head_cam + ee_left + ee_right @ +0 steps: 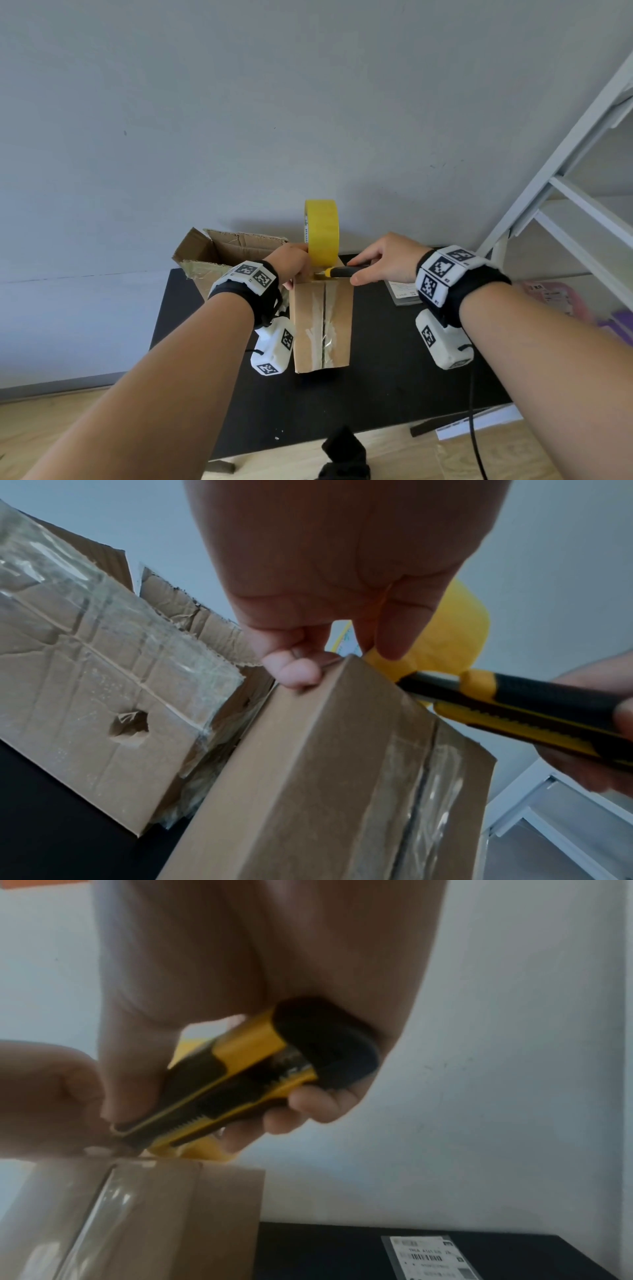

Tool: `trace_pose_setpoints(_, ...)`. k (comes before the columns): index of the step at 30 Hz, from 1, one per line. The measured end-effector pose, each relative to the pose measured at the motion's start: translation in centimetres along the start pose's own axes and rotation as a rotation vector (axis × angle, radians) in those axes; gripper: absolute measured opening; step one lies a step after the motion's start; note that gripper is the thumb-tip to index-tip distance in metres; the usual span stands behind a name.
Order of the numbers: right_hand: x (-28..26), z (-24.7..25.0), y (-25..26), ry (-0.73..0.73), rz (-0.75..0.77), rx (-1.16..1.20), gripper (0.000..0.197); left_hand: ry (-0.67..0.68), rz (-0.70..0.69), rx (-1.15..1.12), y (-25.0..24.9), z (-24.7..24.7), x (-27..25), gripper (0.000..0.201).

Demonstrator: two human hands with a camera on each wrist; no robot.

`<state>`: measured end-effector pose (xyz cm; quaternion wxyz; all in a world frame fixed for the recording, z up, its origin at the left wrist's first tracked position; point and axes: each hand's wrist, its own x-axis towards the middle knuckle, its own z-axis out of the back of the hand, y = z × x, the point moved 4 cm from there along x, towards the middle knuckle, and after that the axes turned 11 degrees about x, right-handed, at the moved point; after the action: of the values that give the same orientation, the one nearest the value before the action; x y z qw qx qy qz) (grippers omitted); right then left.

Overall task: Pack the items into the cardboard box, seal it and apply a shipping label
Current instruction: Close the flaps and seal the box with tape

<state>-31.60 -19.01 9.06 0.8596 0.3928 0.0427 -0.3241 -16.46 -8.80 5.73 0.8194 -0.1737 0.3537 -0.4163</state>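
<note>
A small closed cardboard box (pixel 322 325) lies on the black table (pixel 394 377), with clear tape along its top seam. Upright at the box's far edge stands a yellow tape roll (pixel 322 233). My left hand (pixel 303 270) grips the roll's lower left side, its curled fingers (pixel 298 669) against the box's far corner. My right hand (pixel 356 270) holds a yellow-and-black utility knife (pixel 342 272), whose tip is at the foot of the roll above the box edge (pixel 514 704). The blade itself is hidden. A shipping label (pixel 404 291) lies flat to the right of the box.
A larger, worn, open cardboard box (pixel 219 253) stands behind and left, close to the small one. A white shelf frame (pixel 565 205) rises on the right, with pink packets (pixel 555 298) beneath it. A black cable (pixel 474 411) hangs from my right wrist across the table's front.
</note>
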Motion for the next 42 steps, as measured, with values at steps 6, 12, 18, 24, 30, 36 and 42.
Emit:
trace_pose_setpoints(6, 0.0, -0.2, 0.2, -0.012, 0.004, -0.06, 0.04, -0.016, -0.03, -0.067, 0.2, -0.4, -0.2, 0.019)
trace_pose_setpoints(12, -0.4, 1.1, -1.1, -0.05, -0.076, -0.064, 0.036, -0.031, -0.054, -0.073, 0.3, -0.6, -0.7, 0.032)
trace_pose_setpoints(18, -0.5, 1.3, -3.9, -0.159, -0.285, -0.043, 0.032, -0.11, -0.144, -0.011, 1.1, -0.8, -1.0, 0.033)
trace_pose_setpoints(24, 1.3, -2.1, -4.2, -0.137, -0.299, 0.254, 0.054, -0.155, -0.164, -0.018, 1.9, -1.4, -1.1, 0.032)
trace_pose_setpoints(30, 2.5, -5.6, -3.5, 0.003, -0.264, 0.435, 0.06, -0.279, -0.187, 0.043, 1.7, -2.3, -1.9, 0.012)
trace_pose_setpoints(36, 3.2, -5.9, -3.5, 0.069, -0.334, 0.484, 0.052, -0.371, -0.203, 0.035, 2.6, -2.3, -1.9, 0.029)
trace_pose_setpoints(42, 2.7, -5.6, -4.2, 0.094, -0.344, 0.497, 0.045, -0.308, -0.233, -0.084, 1.8, -1.9, -1.2, 0.025)
